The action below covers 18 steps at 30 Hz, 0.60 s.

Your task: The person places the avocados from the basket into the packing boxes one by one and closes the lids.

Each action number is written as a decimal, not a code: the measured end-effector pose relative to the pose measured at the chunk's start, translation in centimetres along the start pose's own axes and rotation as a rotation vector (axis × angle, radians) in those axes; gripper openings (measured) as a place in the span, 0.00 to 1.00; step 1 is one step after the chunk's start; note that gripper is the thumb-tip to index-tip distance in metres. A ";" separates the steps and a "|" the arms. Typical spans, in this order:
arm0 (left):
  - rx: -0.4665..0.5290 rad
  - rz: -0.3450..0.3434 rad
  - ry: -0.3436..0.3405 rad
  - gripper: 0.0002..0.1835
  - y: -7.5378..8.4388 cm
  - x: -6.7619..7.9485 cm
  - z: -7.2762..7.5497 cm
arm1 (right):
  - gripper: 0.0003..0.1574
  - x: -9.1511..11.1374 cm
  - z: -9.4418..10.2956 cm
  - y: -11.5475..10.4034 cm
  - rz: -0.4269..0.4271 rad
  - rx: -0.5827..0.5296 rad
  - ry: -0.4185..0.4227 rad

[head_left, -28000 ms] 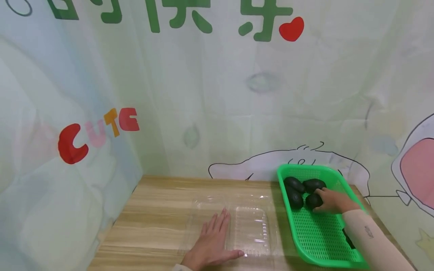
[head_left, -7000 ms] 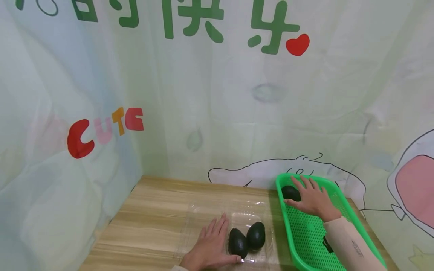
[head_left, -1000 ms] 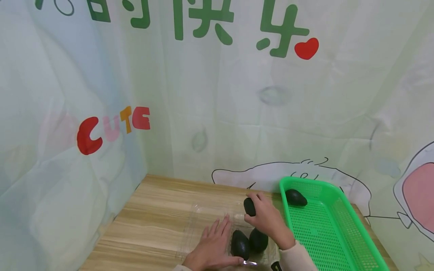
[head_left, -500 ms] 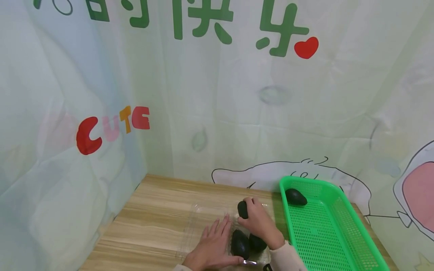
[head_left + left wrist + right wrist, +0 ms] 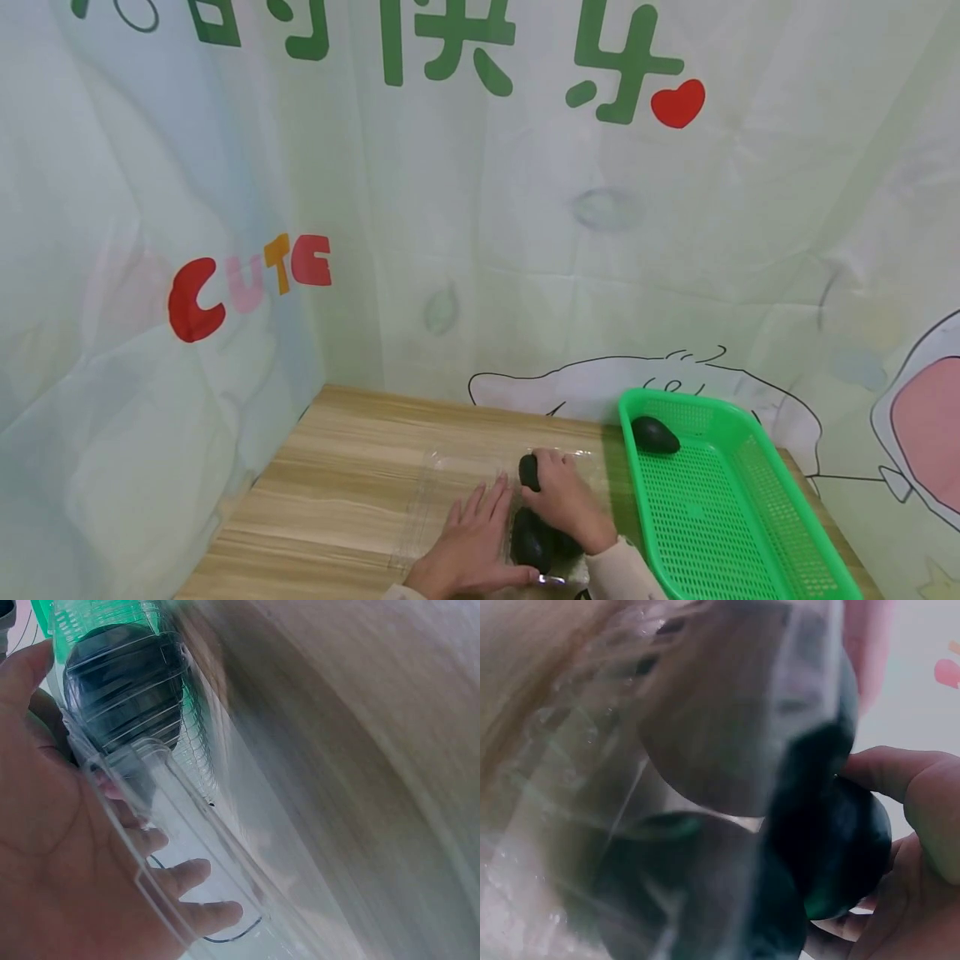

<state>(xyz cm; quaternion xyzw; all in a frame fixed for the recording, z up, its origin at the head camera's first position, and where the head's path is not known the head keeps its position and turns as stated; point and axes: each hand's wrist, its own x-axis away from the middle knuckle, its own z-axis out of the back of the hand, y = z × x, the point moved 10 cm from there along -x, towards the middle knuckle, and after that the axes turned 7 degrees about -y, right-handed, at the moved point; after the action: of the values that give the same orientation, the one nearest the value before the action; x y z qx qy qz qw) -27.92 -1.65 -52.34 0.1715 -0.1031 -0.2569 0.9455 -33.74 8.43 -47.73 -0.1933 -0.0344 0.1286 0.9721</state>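
Observation:
A clear plastic clamshell box (image 5: 438, 492) lies opened flat on the table. My left hand (image 5: 467, 537) rests on its left and middle part with fingers straight; the left wrist view shows this palm (image 5: 67, 825) against the clear edge. My right hand (image 5: 567, 497) grips a dark avocado (image 5: 528, 472) at the far end of the box's right half. In the right wrist view, thumb and fingers curl round that avocado (image 5: 851, 851). Nearer me in the same half lie two more avocados, one (image 5: 531, 542) beside my left thumb, the other (image 5: 568, 546) mostly hidden under my right hand.
To the right stands a green plastic basket (image 5: 802, 508) with one avocado (image 5: 656, 435) in its far left corner. The wooden table (image 5: 337, 500) ends at a printed cloth backdrop (image 5: 390, 292) behind and to the left.
Avocados have gone from the basket to the box; one stays in the basket. Over the last second my right hand has carried its avocado left and lower over the box. My left hand stays put.

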 end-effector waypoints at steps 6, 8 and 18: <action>0.006 0.003 -0.006 0.63 -0.1 -0.1 -0.1 | 0.36 -0.2 -0.8 -0.2 0.020 -0.019 -0.009; 0.007 0.000 -0.002 0.63 0.0 -0.1 0.0 | 0.36 -0.2 -1.0 -0.2 0.027 -0.016 0.007; 0.011 -0.012 0.008 0.62 0.2 0.1 0.3 | 0.32 -0.1 -1.8 -0.1 0.045 0.048 0.011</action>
<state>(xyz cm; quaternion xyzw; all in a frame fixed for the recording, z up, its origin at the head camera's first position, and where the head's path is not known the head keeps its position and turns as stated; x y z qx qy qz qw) -27.85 -1.61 -52.02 0.1785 -0.0997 -0.2612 0.9434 -33.57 7.66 -49.40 -0.1714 -0.0217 0.1499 0.9735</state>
